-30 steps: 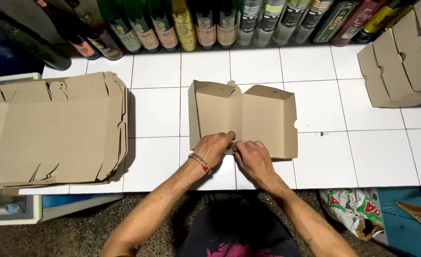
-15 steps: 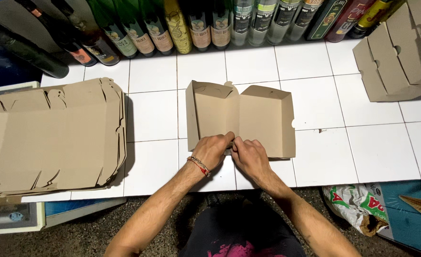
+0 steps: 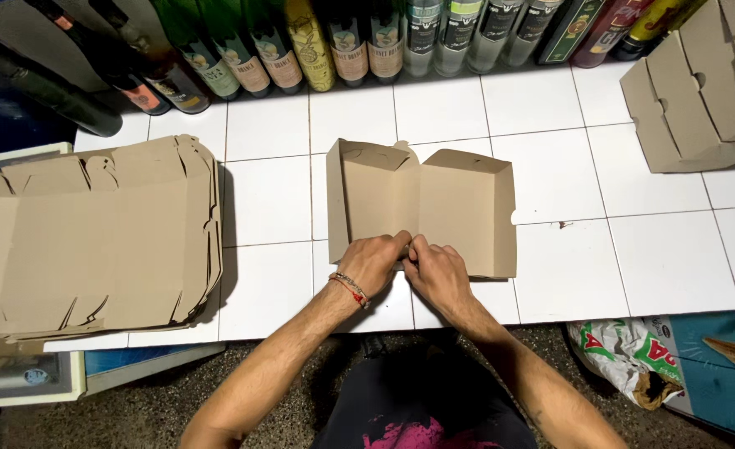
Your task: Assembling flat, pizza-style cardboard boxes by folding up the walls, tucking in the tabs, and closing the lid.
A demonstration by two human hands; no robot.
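Note:
A half-folded brown cardboard box (image 3: 434,199) lies open on the white tiled counter (image 3: 617,266), its two halves side by side with raised walls at the far edge. My left hand (image 3: 374,262) and my right hand (image 3: 438,270) meet at the box's near edge in the middle. Both pinch the cardboard flap there, fingertips touching each other. A red and beaded bracelet sits on my left wrist.
A stack of flat box blanks (image 3: 93,233) lies at the left. Folded boxes (image 3: 700,83) are piled at the far right. A row of bottles (image 3: 317,41) lines the back. A crumpled printed bag (image 3: 625,353) lies on the floor at the right.
Both hands stay at the near middle edge of the box, fingers shifting slightly on the flap. The view has tilted a little; the box has not moved.

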